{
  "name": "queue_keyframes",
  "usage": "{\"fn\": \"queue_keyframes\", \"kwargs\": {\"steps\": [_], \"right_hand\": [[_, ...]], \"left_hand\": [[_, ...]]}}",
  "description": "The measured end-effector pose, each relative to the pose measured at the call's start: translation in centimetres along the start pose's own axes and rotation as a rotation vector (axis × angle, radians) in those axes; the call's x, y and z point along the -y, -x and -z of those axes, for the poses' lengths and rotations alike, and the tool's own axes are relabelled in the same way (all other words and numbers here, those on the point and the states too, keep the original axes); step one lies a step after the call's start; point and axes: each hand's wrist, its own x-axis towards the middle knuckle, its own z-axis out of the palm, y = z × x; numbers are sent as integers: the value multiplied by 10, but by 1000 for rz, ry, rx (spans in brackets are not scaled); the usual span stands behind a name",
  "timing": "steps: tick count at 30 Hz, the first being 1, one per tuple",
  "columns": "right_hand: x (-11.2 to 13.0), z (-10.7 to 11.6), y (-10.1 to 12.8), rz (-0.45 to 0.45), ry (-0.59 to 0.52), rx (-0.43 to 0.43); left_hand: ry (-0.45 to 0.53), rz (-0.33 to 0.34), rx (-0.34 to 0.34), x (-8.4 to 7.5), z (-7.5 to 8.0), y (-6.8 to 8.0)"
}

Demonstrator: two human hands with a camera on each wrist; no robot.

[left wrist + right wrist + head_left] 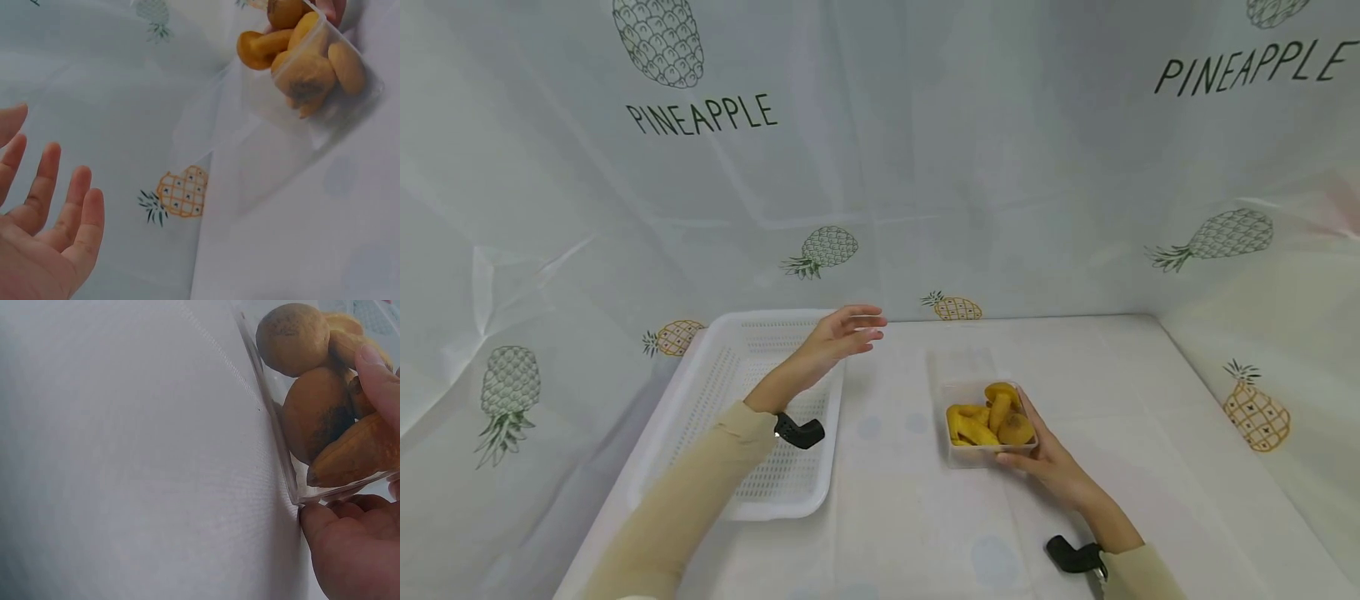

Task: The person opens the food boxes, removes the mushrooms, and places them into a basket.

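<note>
A clear plastic box (973, 457) stands on the table, holding several yellow-brown mushrooms (988, 421), with rounded caps and thick stems. My right hand (1060, 471) grips its right side, the thumb in front and the fingers partly hidden behind the wall. In the right wrist view, the thumb and fingers (350, 537) lie around the box's edge, close to the mushrooms (319, 412). Over the back right rim of a white plastic basket (808, 500), my left hand (838, 333) hovers with spread, relaxed fingers and nothing in them.
A see-through flap (966, 364), perhaps the lid, extends behind the box. The basket has slotted walls and floor and stands at the left. White sheeting (1000, 167) printed with pineapples encloses the table (917, 533) at the back and sides.
</note>
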Motion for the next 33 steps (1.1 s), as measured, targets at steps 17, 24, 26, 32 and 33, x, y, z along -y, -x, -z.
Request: {"fn": "queue_keyframes", "kwargs": {"steps": [17, 24, 26, 32, 33], "right_hand": [[-3, 1, -2, 5, -3, -2], [-6, 2, -4, 6, -23, 7], [-6, 3, -5, 15, -42, 14], [-6, 3, -4, 32, -106, 34], [-6, 3, -4, 35, -116, 36]], "left_hand": [[-78, 63, 207, 16, -76, -29], [-151, 100, 276, 26, -113, -31], [-150, 99, 284, 28, -120, -31], [-128, 105, 276, 39, -138, -32], [-124, 104, 268, 41, -140, -32]]}}
